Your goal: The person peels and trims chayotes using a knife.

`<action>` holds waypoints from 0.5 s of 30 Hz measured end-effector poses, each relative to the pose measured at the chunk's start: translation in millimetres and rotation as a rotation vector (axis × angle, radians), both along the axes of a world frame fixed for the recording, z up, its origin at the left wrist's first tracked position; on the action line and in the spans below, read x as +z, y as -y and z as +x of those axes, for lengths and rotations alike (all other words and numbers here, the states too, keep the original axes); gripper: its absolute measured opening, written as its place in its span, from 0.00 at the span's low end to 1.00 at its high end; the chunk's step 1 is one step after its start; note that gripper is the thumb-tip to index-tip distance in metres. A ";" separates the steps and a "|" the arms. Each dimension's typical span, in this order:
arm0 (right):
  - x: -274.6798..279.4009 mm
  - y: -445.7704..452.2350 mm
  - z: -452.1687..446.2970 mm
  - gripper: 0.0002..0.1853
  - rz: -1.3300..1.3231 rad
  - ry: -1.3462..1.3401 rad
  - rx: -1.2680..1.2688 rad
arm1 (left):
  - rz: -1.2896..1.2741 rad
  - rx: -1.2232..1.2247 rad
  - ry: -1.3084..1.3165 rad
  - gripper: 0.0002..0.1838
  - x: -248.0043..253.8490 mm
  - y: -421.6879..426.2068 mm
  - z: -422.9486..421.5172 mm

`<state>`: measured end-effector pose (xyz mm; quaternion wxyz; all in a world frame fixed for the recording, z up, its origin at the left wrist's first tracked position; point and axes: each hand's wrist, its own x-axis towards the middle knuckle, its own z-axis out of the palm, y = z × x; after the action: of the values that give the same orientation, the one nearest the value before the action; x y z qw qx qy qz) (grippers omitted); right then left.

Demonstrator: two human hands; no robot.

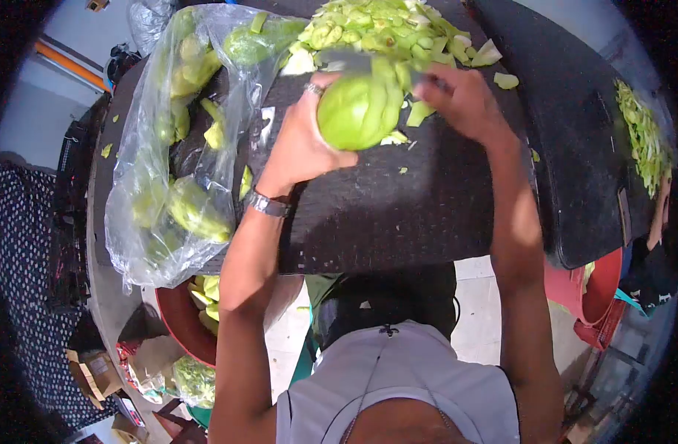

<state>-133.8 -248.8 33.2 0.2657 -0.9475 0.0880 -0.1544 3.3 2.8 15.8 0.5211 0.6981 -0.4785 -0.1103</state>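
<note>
From where I stood, the left hand (298, 144) had its fingers and thumb wrapped around a faceted green fruit (350, 118), held up over the dark tabletop (383, 229). The right hand (461, 100) was curled just right of the fruit, blurred; I couldn't tell whether it gripped the grey blade (345, 62) lying across the fruit's far side. Beyond the grip sat a heap of pale green peelings (376, 28). Left of it a clear plastic bag (122, 214) held more green fruits (194, 211), and the left wrist wore a metallic band (267, 205). Below and left of the grip, a red tub (173, 325) contained peel pieces; beside it, the markings on a red packet (127, 351) were too small to read.
</note>
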 end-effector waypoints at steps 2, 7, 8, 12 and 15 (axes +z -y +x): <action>-2.3 20.2 5.3 0.37 0.052 -0.102 -0.146 | -0.047 -0.003 -0.012 0.49 7.3 5.6 0.6; -2.5 1.1 7.8 0.33 0.163 -0.075 -0.189 | -0.121 -0.001 -0.528 0.48 -5.8 -4.4 8.6; -4.0 0.9 8.9 0.32 0.135 -0.074 -0.203 | -0.138 -0.004 -0.712 0.48 -3.9 -4.2 13.4; -2.1 4.0 9.0 0.34 0.214 -0.011 -0.249 | -0.629 -0.378 -1.140 0.39 -1.0 -9.2 22.7; -7.0 3.9 11.9 0.41 0.338 0.170 -0.229 | -0.628 -0.533 -1.279 0.39 -8.2 -12.1 32.2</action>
<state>-121.9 -252.6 26.2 0.4081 -0.8568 0.1970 -0.2461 35.5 14.9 7.7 0.8269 0.1779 -0.2443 -0.4742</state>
